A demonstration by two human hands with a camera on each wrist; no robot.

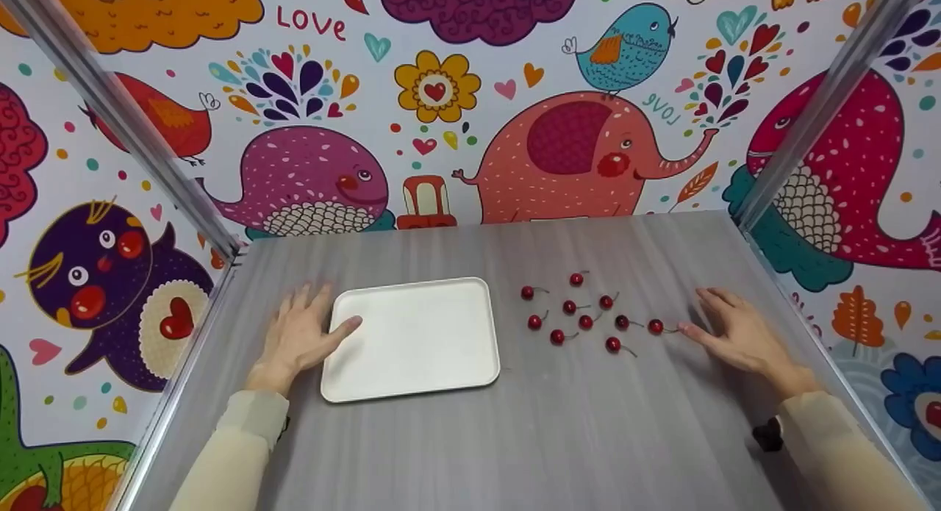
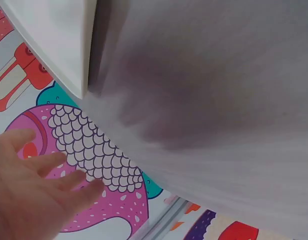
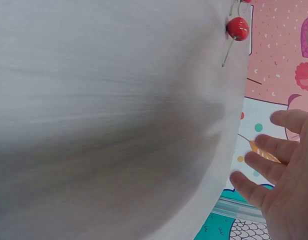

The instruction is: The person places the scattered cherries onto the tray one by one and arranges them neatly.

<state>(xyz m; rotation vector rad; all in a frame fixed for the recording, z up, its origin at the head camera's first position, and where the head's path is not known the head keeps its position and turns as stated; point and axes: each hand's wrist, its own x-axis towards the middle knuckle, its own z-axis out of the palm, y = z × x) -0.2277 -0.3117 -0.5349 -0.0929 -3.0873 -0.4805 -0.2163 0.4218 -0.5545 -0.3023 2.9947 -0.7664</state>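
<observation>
A white rectangular tray (image 1: 413, 340) lies on the grey table, left of centre. My left hand (image 1: 300, 334) is at its left edge, fingers spread and the thumb reaching over the rim; whether it touches the tray I cannot tell. In the left wrist view the same hand (image 2: 39, 187) has its fingers apart and holds nothing. Several red cherries (image 1: 585, 322) with stems lie scattered to the right of the tray. My right hand (image 1: 742, 338), fingers extended, is just right of the rightmost cherry (image 1: 655, 326). The right wrist view shows that hand (image 3: 281, 175) with nothing in it.
The grey table (image 1: 559, 437) is bounded by metal frame posts (image 1: 140, 129) at left and right. Panels printed with cartoon animals (image 1: 573, 158) stand behind it and along both sides.
</observation>
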